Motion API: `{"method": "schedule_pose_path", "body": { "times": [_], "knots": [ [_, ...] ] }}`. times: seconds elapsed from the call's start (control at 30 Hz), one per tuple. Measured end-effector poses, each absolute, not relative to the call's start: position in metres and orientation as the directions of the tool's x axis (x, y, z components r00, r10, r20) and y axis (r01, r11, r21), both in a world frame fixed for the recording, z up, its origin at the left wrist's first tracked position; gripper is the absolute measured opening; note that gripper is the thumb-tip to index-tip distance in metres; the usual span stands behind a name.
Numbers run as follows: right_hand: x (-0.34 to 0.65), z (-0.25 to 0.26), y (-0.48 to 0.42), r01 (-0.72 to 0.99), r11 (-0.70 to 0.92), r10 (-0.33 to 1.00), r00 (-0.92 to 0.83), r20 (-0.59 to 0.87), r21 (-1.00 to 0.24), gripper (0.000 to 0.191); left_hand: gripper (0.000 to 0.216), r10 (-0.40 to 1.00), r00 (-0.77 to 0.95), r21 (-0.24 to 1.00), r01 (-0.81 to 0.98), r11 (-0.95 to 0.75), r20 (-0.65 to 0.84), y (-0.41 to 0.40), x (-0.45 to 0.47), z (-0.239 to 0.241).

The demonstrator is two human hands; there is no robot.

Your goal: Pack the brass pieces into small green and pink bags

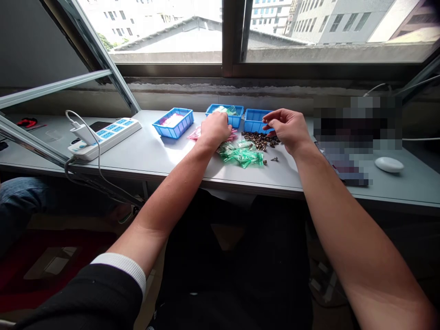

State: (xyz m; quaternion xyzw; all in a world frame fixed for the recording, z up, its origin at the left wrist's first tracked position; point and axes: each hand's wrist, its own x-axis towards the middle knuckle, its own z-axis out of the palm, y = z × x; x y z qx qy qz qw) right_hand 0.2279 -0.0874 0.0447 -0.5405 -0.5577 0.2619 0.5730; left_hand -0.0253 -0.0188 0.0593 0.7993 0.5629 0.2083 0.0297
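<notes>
My left hand reaches over the pink plastic bags, just in front of the middle blue bin. Its fingers curl downward, and whatever they hold is hidden behind the hand. My right hand is at the front right of the right blue bin, thumb and fingers pinched together; anything between them is too small to name. Below it lies a pile of small brown metal screws. Green plastic bags lie between my forearms. One loose silver screw is near the table's front.
A left blue bin holds pinkish-white bags. A white power strip with a plugged-in charger stands at the left, beside a metal frame. A white mouse lies at the right. Another person's jeans-clad leg shows at far left.
</notes>
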Motion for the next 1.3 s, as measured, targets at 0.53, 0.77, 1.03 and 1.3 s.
{"method": "schedule_pose_path", "body": {
  "times": [0.53,0.77,1.03,1.3],
  "knots": [
    [0.225,0.047,-0.09,0.29,0.266,0.909,0.241,0.34,-0.919,0.021,0.063,0.969,0.113,0.307,0.935,-0.179,0.22,-0.027,-0.04,0.076],
    [0.228,0.045,-0.086,0.294,0.288,0.902,0.235,0.361,-0.911,0.009,0.042,0.793,0.33,0.508,0.628,-0.589,0.512,-0.029,-0.036,0.076],
    [0.22,0.043,-0.082,0.104,0.524,0.852,-0.047,0.522,-0.846,0.073,0.005,0.455,0.444,0.51,-0.006,-0.86,0.772,0.002,0.007,0.043],
    [0.224,0.036,-0.073,0.037,0.494,0.852,0.178,0.492,-0.869,0.054,0.042,0.638,0.334,0.683,-0.027,-0.73,0.694,-0.003,0.002,0.046]
  ]
}}
